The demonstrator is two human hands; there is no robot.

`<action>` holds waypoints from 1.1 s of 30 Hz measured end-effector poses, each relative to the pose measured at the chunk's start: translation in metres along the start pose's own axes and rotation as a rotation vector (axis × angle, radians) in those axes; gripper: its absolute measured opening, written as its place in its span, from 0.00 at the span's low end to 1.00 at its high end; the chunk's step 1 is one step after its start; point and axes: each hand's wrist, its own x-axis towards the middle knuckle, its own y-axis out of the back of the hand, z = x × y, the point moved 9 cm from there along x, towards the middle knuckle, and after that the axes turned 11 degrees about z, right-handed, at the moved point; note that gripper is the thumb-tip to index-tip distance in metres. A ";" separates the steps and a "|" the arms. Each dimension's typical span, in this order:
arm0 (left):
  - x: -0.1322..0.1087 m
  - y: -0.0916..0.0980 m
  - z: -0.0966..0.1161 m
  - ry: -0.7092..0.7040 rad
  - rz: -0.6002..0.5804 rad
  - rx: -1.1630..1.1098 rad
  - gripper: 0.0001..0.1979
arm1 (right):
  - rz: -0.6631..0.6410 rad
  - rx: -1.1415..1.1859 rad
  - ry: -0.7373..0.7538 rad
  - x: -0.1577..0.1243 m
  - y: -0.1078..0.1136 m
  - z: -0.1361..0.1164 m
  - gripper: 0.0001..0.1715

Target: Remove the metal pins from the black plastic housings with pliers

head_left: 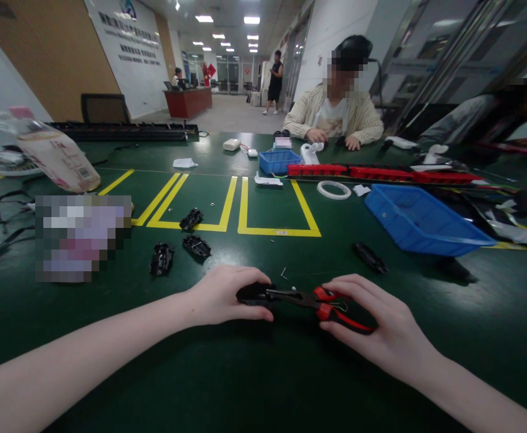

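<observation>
My left hand (221,296) presses a small black plastic part (252,293) down on the green table near the front edge. My right hand (376,328) grips the red and black handles of a pair of pliers (324,302). The pliers' dark jaws reach left into the black part. Three similar black parts (192,219) (196,246) (161,259) lie beyond my left hand. A longer black piece (369,257) lies beyond my right hand. A small screw (283,273) rests just past the pliers.
A large blue bin (419,221) stands at the right, a small blue bin (279,161) farther back. Yellow tape boxes (275,230) mark the table middle. A plastic bottle (49,150) lies at the left. A white tape ring (333,190) and red strips (381,173) sit near a seated person (335,111).
</observation>
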 end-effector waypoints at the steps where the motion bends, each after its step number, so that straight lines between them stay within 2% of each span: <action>1: 0.000 0.001 0.001 -0.008 0.014 0.026 0.21 | -0.013 0.011 -0.017 0.001 -0.001 0.001 0.21; 5: 0.000 0.003 0.001 -0.009 0.043 0.062 0.20 | -0.053 0.045 -0.062 0.002 -0.006 0.002 0.18; 11: -0.001 -0.004 -0.002 0.059 -0.069 -0.086 0.18 | -0.012 0.018 0.004 -0.001 -0.004 -0.002 0.21; 16: 0.001 -0.004 -0.004 0.094 -0.076 -0.118 0.19 | -0.018 0.010 0.026 -0.002 -0.007 -0.001 0.22; 22: 0.002 -0.004 -0.005 0.118 -0.075 -0.129 0.19 | 0.007 0.056 -0.057 -0.001 -0.008 0.006 0.21; 33: 0.002 -0.002 -0.004 0.093 -0.051 -0.144 0.19 | -0.088 0.139 -0.154 -0.001 -0.016 0.005 0.17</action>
